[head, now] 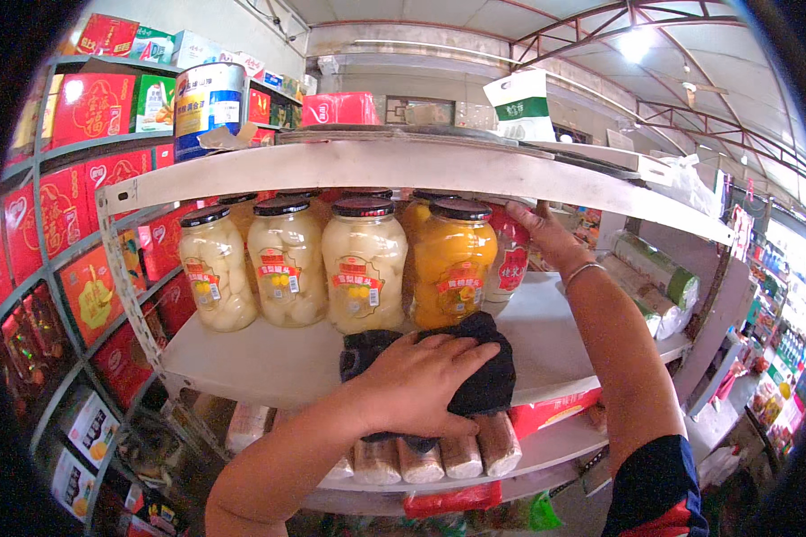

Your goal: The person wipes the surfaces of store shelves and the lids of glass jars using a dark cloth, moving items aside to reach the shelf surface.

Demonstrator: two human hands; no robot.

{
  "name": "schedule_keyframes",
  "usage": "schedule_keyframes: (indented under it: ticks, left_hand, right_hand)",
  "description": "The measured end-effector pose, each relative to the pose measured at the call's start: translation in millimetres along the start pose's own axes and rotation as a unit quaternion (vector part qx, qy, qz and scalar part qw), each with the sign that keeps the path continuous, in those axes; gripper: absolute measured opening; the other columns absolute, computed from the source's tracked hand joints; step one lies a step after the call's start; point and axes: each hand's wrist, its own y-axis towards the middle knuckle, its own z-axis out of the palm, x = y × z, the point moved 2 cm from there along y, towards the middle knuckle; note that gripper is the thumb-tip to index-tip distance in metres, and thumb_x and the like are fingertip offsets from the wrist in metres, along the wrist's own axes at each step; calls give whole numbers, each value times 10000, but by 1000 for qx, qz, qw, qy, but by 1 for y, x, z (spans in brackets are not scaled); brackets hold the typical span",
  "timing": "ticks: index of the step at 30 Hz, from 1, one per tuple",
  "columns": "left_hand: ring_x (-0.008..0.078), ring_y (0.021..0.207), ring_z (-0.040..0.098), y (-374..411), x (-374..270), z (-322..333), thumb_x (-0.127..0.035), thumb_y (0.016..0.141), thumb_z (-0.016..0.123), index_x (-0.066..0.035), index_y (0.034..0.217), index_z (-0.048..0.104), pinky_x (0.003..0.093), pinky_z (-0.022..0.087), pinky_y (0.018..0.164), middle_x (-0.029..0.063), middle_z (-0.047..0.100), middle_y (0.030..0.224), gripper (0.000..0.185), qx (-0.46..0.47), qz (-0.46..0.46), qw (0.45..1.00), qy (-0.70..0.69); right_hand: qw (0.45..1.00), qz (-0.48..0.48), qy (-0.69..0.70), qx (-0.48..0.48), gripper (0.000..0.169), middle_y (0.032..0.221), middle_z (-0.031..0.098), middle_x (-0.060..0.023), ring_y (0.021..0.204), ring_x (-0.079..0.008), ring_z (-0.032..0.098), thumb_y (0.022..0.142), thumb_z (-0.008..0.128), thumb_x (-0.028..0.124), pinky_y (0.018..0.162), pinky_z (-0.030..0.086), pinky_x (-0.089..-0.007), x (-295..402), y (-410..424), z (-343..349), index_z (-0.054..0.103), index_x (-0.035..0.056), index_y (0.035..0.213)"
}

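My left hand (426, 376) holds a bunched black cloth (487, 376) over the front edge of the white metal shelf (262, 366), thumb below and fingers spread on top. A glass jar of yellow peaches (453, 268) stands just behind the cloth. To its left are glass jars of pale pears, the nearest one (365, 268) beside the peaches, all with black lids. My right hand (554, 235), with a bracelet at the wrist, has its fingers on the upper part of a red-and-clear container (508, 258) right of the peach jar. Its far side is hidden.
Overhead runs the upper shelf's white front beam (349, 164), with a blue and yellow tin (208, 111) on top. Packaged rolls (655, 275) lie at the right. Wrapped cylindrical packs (420, 463) sit on the shelf below. Gift boxes (94, 111) fill the left rack.
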Motion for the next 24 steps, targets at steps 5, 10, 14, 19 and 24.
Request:
schedule_keyframes:
  ticks: [5,10,14,19,24]
  left_hand:
    - [327,1238,440,7,-5,-1,-477,656,727,-85,1349,380,432,349,1036,178,435,1350,868,1,7,1000,7]
    - [351,1211,459,2,-9,-1,-475,611,755,-155,1348,394,449,379,1004,173,425,1356,880,-37,-38,996,67]
    - [356,1174,489,2,-9,2,-488,583,770,-202,1339,419,447,412,965,172,471,1312,882,-42,-50,996,66]
    - [283,1064,571,5,-6,-4,-232,600,780,-190,1169,605,393,462,901,76,622,1119,597,-84,-47,995,-41]
    - [275,969,622,29,-12,4,-27,625,694,-132,1118,623,348,472,871,108,649,1038,510,-390,-157,870,-260]
  right_hand:
    - [999,-47,-18,21,786,1236,522,-151,1075,-235,548,738,781,170,906,480,-348,-13,8,-10,289,35,1336]
    - [991,-134,-15,-27,821,1222,527,-152,1061,-229,561,695,787,71,893,490,-347,8,-25,2,266,38,1329]
    - [972,-195,-111,-72,945,1183,545,-171,1054,-229,567,632,836,114,914,475,-332,34,-67,-3,218,-7,1337]
    - [947,-211,-221,-95,1179,1214,512,-187,1090,-235,543,590,849,117,946,450,-346,57,-125,-16,51,30,1453]
    - [932,-253,-251,-64,1232,1154,565,-194,1073,-259,575,567,864,164,931,465,-353,76,-160,-20,15,27,1449]
